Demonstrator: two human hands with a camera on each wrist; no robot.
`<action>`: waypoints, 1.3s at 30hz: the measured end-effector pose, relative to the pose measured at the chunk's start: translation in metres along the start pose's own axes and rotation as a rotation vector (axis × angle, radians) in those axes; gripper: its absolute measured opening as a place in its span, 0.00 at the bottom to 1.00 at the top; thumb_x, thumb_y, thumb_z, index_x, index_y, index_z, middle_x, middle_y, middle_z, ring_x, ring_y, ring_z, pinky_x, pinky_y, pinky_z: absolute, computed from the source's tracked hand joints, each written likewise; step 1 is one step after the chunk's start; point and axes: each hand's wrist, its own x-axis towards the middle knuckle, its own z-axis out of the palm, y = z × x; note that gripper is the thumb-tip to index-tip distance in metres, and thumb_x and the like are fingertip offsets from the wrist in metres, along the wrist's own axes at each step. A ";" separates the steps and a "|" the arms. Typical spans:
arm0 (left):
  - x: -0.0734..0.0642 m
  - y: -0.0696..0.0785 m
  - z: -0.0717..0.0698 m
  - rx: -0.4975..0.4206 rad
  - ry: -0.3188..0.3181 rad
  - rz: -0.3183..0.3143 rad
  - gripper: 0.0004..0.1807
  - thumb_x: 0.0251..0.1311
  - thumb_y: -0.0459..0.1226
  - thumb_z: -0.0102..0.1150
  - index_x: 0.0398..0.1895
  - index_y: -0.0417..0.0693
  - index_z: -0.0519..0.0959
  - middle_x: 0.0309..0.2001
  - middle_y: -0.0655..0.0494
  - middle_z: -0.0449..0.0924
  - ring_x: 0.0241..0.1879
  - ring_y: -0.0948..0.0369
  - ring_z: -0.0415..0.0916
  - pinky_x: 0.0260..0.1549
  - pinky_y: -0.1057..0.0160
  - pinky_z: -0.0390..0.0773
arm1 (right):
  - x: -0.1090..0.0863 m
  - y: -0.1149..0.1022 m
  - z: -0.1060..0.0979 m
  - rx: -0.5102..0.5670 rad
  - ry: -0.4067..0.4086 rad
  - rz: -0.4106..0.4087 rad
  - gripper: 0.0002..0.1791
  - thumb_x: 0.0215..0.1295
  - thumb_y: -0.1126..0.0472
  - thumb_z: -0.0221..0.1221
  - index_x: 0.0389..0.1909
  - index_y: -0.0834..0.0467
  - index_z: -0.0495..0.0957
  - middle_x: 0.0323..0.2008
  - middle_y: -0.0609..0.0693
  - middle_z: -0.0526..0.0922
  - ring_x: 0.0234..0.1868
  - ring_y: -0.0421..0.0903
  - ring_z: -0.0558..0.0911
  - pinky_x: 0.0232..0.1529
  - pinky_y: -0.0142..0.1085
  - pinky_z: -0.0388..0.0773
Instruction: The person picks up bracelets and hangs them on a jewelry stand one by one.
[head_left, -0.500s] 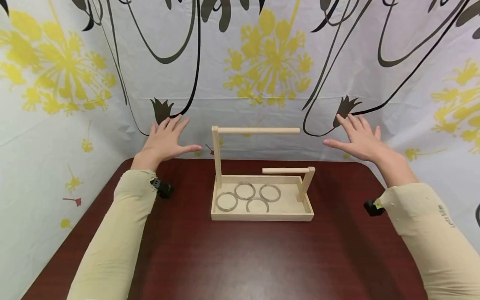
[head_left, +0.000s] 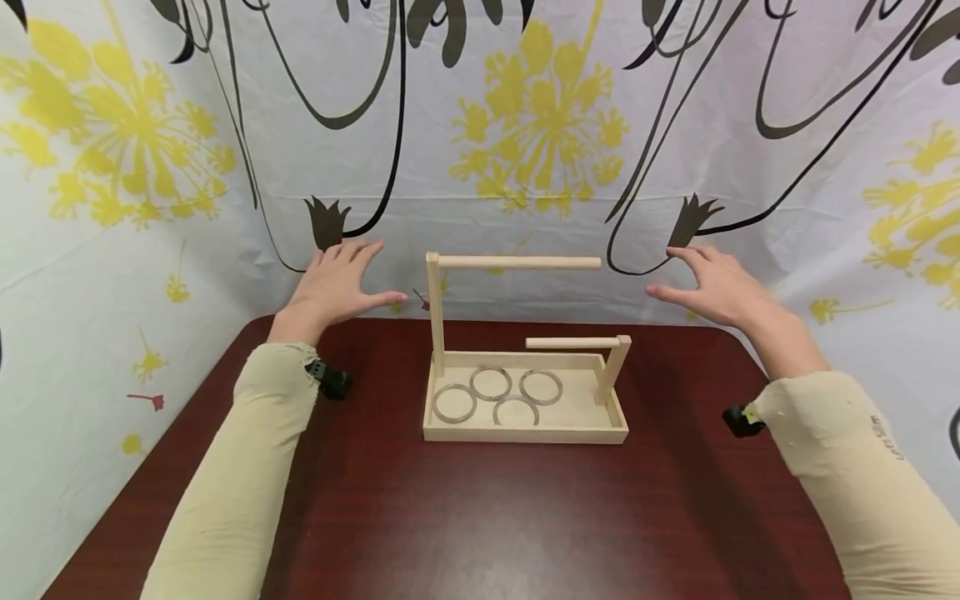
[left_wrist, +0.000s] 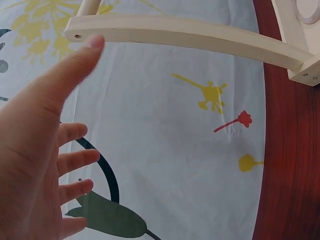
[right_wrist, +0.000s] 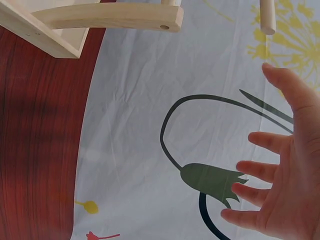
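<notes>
A shallow wooden tray (head_left: pixel 525 435) stands mid-table, with several thin rings (head_left: pixel 542 387) lying flat on its floor. From its left end rises a tall post (head_left: pixel 436 317) carrying a long horizontal rod (head_left: pixel 517 262). A shorter post (head_left: pixel 613 371) at the right end bears a lower rod (head_left: pixel 572 342) pointing left. My left hand (head_left: pixel 333 283) hovers left of the tall post, fingers spread and holding nothing. Right of the stand, my right hand (head_left: pixel 716 283) is raised, thumb apart from slightly bent fingers, also with nothing in it. Both wrist views show bare palms.
The dark red-brown table (head_left: pixel 480 517) has rounded far corners. Behind it and to the sides hangs a white cloth (head_left: pixel 525 229) printed with yellow flowers and dark stems. A small black camera (head_left: pixel 330 379) sits on the left wrist, another camera (head_left: pixel 743 420) on the right.
Both hands have dropped slightly, and their fingers are a little more bent than before. The right hand's fingers have drawn closer together. The tray and rings stay where they were.
</notes>
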 end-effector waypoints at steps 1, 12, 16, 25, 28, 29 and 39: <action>0.000 0.000 0.000 0.003 0.006 0.004 0.53 0.58 0.69 0.56 0.79 0.50 0.53 0.77 0.44 0.53 0.76 0.40 0.49 0.74 0.35 0.48 | 0.000 -0.001 0.000 -0.005 -0.003 -0.002 0.49 0.66 0.32 0.54 0.76 0.62 0.55 0.72 0.73 0.55 0.69 0.78 0.54 0.67 0.69 0.55; -0.001 0.003 0.001 -0.018 0.009 -0.002 0.44 0.63 0.64 0.56 0.75 0.51 0.61 0.71 0.44 0.64 0.69 0.42 0.63 0.63 0.39 0.69 | -0.004 -0.007 0.001 0.002 0.007 -0.052 0.34 0.69 0.43 0.59 0.65 0.63 0.70 0.60 0.70 0.75 0.58 0.67 0.76 0.56 0.63 0.72; -0.001 0.004 0.002 -0.041 0.011 -0.004 0.39 0.65 0.61 0.55 0.73 0.52 0.64 0.68 0.47 0.69 0.66 0.45 0.67 0.59 0.40 0.73 | -0.005 -0.010 0.003 0.031 0.032 -0.077 0.27 0.69 0.48 0.60 0.61 0.62 0.74 0.58 0.66 0.79 0.56 0.64 0.79 0.54 0.60 0.74; 0.001 0.012 0.007 -0.124 0.075 0.034 0.34 0.67 0.55 0.58 0.71 0.50 0.67 0.63 0.48 0.75 0.63 0.48 0.72 0.59 0.45 0.74 | -0.008 -0.019 0.008 0.058 0.037 -0.105 0.24 0.70 0.50 0.60 0.58 0.62 0.77 0.56 0.63 0.81 0.55 0.62 0.81 0.54 0.58 0.76; 0.002 0.014 0.009 -0.154 0.104 0.049 0.32 0.67 0.54 0.58 0.70 0.50 0.68 0.62 0.48 0.76 0.61 0.49 0.73 0.58 0.46 0.75 | -0.009 -0.023 0.010 0.062 0.045 -0.125 0.23 0.70 0.51 0.60 0.58 0.62 0.77 0.56 0.63 0.82 0.54 0.61 0.82 0.54 0.57 0.77; 0.003 0.015 0.010 -0.164 0.113 0.053 0.32 0.67 0.54 0.58 0.69 0.50 0.69 0.62 0.49 0.76 0.61 0.50 0.74 0.58 0.46 0.75 | -0.010 -0.024 0.011 0.062 0.047 -0.130 0.23 0.70 0.52 0.60 0.58 0.62 0.77 0.56 0.62 0.82 0.54 0.61 0.82 0.54 0.57 0.77; 0.008 0.023 0.016 -0.369 0.200 0.096 0.26 0.68 0.47 0.60 0.66 0.50 0.72 0.61 0.50 0.77 0.58 0.51 0.77 0.58 0.47 0.77 | -0.013 -0.032 0.019 0.058 0.031 -0.157 0.22 0.71 0.50 0.59 0.58 0.60 0.77 0.55 0.61 0.83 0.53 0.59 0.83 0.52 0.56 0.78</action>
